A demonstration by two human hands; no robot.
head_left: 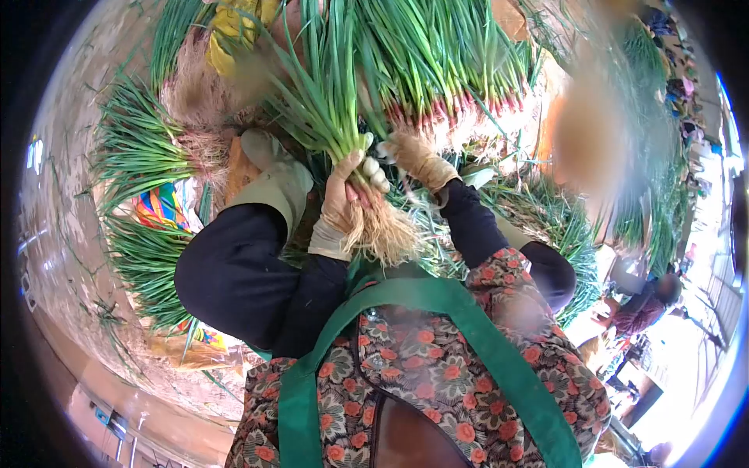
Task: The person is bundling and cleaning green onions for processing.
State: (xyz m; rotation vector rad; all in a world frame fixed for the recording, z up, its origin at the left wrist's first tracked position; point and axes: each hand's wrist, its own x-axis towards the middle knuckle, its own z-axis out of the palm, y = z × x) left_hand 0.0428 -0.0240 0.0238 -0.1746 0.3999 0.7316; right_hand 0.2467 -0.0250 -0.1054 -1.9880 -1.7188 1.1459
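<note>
My gloved left hand is wrapped round a bunch of green onions just above the roots. The long green leaves point away from me, and the pale, stringy roots hang toward my lap. To the right of the bunch, my gloved right hand has its fingers curled together near the stems; whether anything is pinched in them I cannot make out. Beyond my right hand lies a wide row of green onions with reddish stem bases and roots facing me.
More onion bundles lie on the floor at the left, beside a brightly coloured cloth. Loose leaves cover the ground by my right knee. A yellow bag is at the upper left. Another person sits at the right.
</note>
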